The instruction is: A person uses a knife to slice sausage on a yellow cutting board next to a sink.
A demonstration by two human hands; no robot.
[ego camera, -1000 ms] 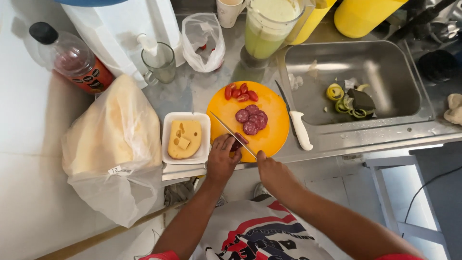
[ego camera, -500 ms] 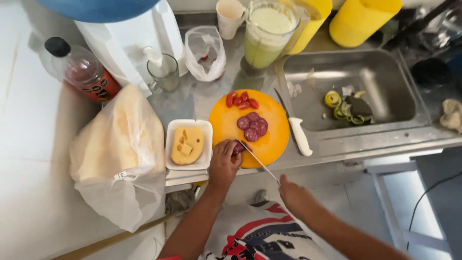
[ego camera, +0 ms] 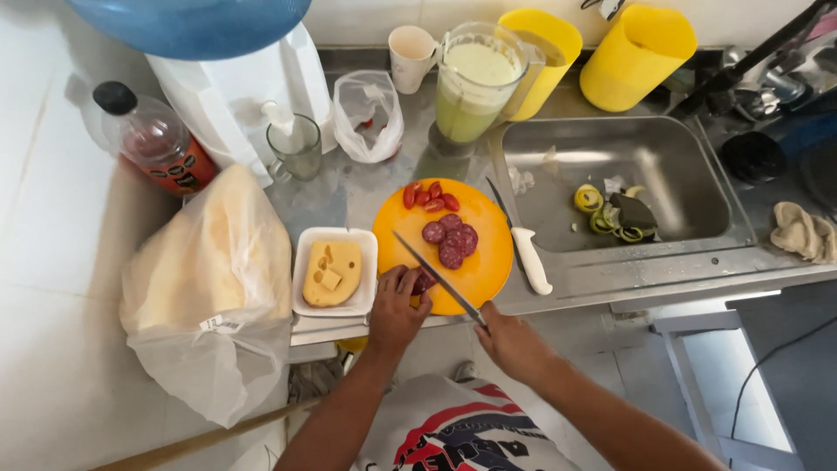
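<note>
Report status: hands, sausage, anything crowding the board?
Left hand pins sausage piece on orange board. Right hand grips knife, blade over it. White-handled knife lies beside the board, clear.

I am seeing two bare forearms coming up from the bottom edge, with no sleeves, watch, rings or gloves showing on them. The left hand (ego camera: 394, 310) and the right hand (ego camera: 514, 342) are both uncovered, with short nails as far as I can tell. Between the arms, I am looking down at a white shirt (ego camera: 462, 432) carrying a bold print in red and dark blue.
</note>
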